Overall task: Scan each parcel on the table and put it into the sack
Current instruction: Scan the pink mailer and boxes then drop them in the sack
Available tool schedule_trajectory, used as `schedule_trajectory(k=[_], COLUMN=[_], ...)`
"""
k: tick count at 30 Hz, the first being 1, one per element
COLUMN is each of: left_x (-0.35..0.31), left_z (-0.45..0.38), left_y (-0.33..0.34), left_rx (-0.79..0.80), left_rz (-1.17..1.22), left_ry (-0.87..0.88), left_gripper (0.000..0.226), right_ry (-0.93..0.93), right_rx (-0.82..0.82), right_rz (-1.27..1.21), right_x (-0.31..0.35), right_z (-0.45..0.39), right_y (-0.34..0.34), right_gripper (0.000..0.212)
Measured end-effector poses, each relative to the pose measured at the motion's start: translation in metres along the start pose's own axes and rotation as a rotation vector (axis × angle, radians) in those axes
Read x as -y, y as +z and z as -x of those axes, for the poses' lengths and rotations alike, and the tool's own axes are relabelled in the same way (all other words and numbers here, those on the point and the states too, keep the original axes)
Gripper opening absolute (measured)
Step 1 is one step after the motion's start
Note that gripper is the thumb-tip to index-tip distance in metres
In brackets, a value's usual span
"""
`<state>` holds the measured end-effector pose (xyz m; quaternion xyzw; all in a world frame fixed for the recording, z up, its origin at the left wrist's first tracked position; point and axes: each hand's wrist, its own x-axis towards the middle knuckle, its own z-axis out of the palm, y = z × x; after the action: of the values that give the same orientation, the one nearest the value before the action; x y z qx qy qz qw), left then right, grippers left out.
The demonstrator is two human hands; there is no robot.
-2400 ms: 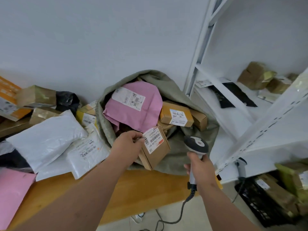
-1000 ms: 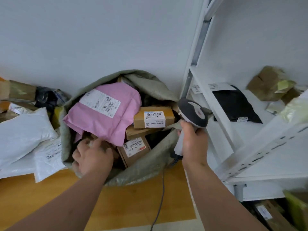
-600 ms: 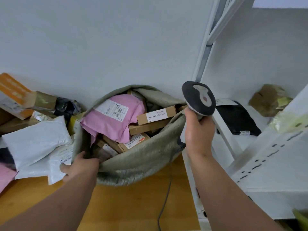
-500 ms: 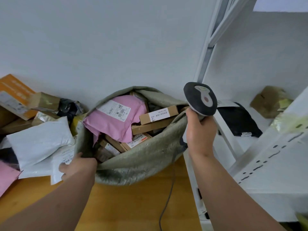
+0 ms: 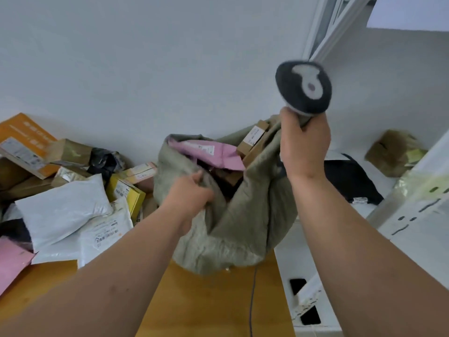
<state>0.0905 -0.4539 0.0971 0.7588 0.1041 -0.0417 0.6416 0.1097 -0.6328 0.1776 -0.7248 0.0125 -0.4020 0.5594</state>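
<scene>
Both hands hoist the sack [image 5: 233, 222] off the table [image 5: 213, 300]: left hand [image 5: 188, 190] clenches its near rim, right hand [image 5: 303, 144] pinches the far rim plus scanner [image 5: 303, 87] (awkward). Shake level so parcels settle; pink mailer [image 5: 206, 153] sits near the mouth. Unscanned parcels [image 5: 63, 207] lie left of the sack.

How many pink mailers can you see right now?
2. One pink mailer sticks out of the sack's mouth; another lies at the table's far left edge, partly cut off. More may be buried in the pile or sack.
</scene>
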Motion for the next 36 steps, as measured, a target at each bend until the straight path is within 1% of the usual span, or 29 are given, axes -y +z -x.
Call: schedule_trajectory(k=[2, 4, 6, 9, 13, 15, 18, 21, 24, 25, 27, 30, 32, 33, 35, 36], left_x=[0.026, 0.053, 0.076, 0.090, 0.085, 0.082, 0.079, 0.084, 0.093, 0.095, 0.097, 0.094, 0.092, 0.090, 0.087, 0.084], left_z=[0.004, 0.010, 0.011, 0.007, 0.002, -0.001, -0.006, -0.010, -0.015, -0.016, -0.014, -0.010, -0.011, -0.012, -0.013, -0.012], left_y=[-0.005, -0.011, -0.016, -0.026, -0.029, -0.027, -0.029, -0.038, -0.048, -0.049, -0.047, -0.038, -0.034, -0.034, -0.035, -0.035], left_rx=[0.035, 0.019, -0.051, -0.151, -0.195, -0.229, -0.316, -0.421, -0.486, -0.482, -0.418, -0.295, -0.270, -0.261, -0.263, -0.279], left_rz=[-0.046, -0.080, -0.068, -0.144, -0.186, -0.200, -0.228, -0.230, -0.241, -0.269, -0.331, -0.420, -0.451, -0.457, -0.473, -0.520], left_ry=[-0.132, -0.233, -0.266, -0.254, -0.198, -0.159, -0.119, -0.155, -0.229, -0.243, -0.228, -0.123, -0.054, -0.030, -0.002, 0.001], left_gripper=[0.058, 0.058, 0.056, 0.044, 0.037, 0.043, 0.058, 0.068, 0.069, 0.069, 0.068, 0.065, 0.064, 0.065, 0.065, 0.065], right_ry=[0.125, 0.295, 0.411, 0.481, 0.461, 0.403, 0.324, 0.365, 0.447, 0.465, 0.487, 0.494, 0.474, 0.463, 0.470, 0.494], right_rx=[0.055, 0.036, -0.018, -0.060, -0.094, -0.140, -0.180, -0.114, -0.084, -0.083, -0.083, -0.073, -0.063, -0.041, 0.006, 0.031], right_rz=[0.059, 0.088, 0.090, 0.046, 0.017, 0.005, 0.031, 0.104, 0.142, 0.169, 0.240, 0.265, 0.264, 0.242, 0.168, 0.133], right_x=[-0.020, -0.039, -0.052, -0.060, -0.065, -0.065, -0.069, -0.076, -0.088, -0.091, -0.096, -0.099, -0.094, -0.089, -0.075, -0.069], right_z=[0.009, 0.023, 0.036, 0.051, 0.054, 0.053, 0.054, 0.059, 0.063, 0.065, 0.069, 0.072, 0.072, 0.072, 0.075, 0.078], right_y=[-0.008, -0.018, -0.028, -0.038, -0.042, -0.044, -0.045, -0.046, -0.045, -0.043, -0.041, -0.037, -0.032, -0.030, -0.023, -0.020], right_gripper=[0.015, 0.021, 0.026, 0.027, 0.026, 0.026, 0.033, 0.035, 0.032, 0.029, 0.021, 0.027, 0.035, 0.035, 0.019, 0.016])
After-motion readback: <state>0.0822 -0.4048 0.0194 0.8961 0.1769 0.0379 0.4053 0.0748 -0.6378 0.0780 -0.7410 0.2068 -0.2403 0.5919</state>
